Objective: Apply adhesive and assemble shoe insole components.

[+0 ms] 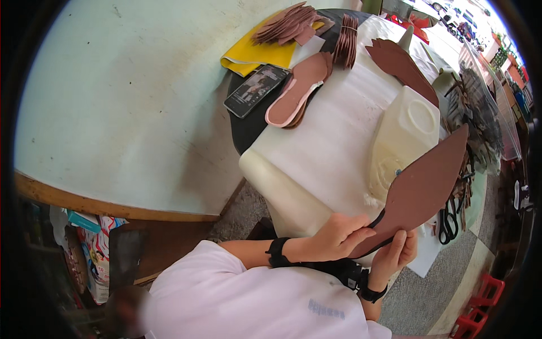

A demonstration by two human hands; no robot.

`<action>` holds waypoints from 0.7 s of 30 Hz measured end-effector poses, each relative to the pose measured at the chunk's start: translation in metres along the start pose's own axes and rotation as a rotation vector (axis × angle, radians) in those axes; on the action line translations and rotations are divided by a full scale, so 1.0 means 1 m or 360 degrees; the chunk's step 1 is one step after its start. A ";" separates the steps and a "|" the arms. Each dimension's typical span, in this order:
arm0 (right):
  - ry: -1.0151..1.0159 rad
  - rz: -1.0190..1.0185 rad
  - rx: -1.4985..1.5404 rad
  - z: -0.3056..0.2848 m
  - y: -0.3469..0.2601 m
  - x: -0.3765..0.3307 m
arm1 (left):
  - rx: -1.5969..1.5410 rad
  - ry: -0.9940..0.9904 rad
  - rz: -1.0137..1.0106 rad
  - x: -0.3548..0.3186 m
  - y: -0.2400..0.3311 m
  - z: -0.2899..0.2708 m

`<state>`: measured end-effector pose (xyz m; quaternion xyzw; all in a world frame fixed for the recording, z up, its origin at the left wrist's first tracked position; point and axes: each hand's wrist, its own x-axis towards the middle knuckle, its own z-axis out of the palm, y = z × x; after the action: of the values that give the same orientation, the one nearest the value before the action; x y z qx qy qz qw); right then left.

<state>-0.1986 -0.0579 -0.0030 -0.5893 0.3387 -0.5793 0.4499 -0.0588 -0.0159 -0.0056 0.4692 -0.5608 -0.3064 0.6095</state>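
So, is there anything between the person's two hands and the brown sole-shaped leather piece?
Nothing visible. The left hand and the right hand both grip the near end of the brown sole-shaped leather piece directly. The white plastic jug lies behind it on the white-covered table.

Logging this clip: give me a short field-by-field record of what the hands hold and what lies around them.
Left hand: left hand grips the heel end of a brown sole-shaped piece from above.
Right hand: right hand supports the same piece from below.
Wrists: a black strap on each.
Work surface: white sheet draped over a table.
Near the piece: whitish plastic jug lying on the sheet.
Farther back: stacked pink and brown soles, a phone, a yellow sheet under brown cut pieces.
Right edge: black scissors.
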 end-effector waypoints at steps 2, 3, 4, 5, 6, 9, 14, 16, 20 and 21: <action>0.0049 -0.0014 0.0046 0.011 0.002 0.002 | 0.0052 0.0044 0.0079 0.004 -0.003 -0.010; -0.0092 0.0094 0.0027 0.011 0.000 0.002 | 0.0032 0.0044 -0.0023 0.003 -0.002 -0.016; -0.0229 0.0201 0.0007 0.013 -0.001 0.003 | 0.0010 0.0040 -0.0124 0.001 -0.002 -0.022; -0.0163 0.0183 0.0023 0.023 -0.001 0.006 | -0.0016 -0.0068 -0.0231 -0.002 -0.006 -0.029; -0.0155 0.0169 0.0022 0.027 -0.001 0.008 | -0.0017 -0.0076 -0.0216 -0.004 -0.008 -0.032; 0.0019 0.0175 0.0190 0.033 0.001 0.013 | -0.0086 -0.0387 -0.0323 -0.011 -0.012 -0.048; -0.0321 0.0071 -0.0063 0.034 0.014 0.010 | 0.0014 -0.0299 -0.0556 -0.008 -0.004 -0.075; -0.0463 0.0044 -0.0164 0.029 0.023 0.012 | -0.0728 0.0051 -0.0905 0.011 0.005 -0.091; -0.0615 0.0217 -0.0365 0.030 0.023 0.015 | -0.0360 0.0314 -0.0965 0.070 0.020 -0.140; -0.0628 0.0217 -0.0402 0.032 0.021 0.016 | -0.0323 0.0344 -0.0961 0.078 0.017 -0.151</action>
<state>-0.1625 -0.0762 -0.0138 -0.7184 0.3531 -0.3744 0.4681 0.0995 -0.0450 0.0513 0.5808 -0.2952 -0.4757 0.5909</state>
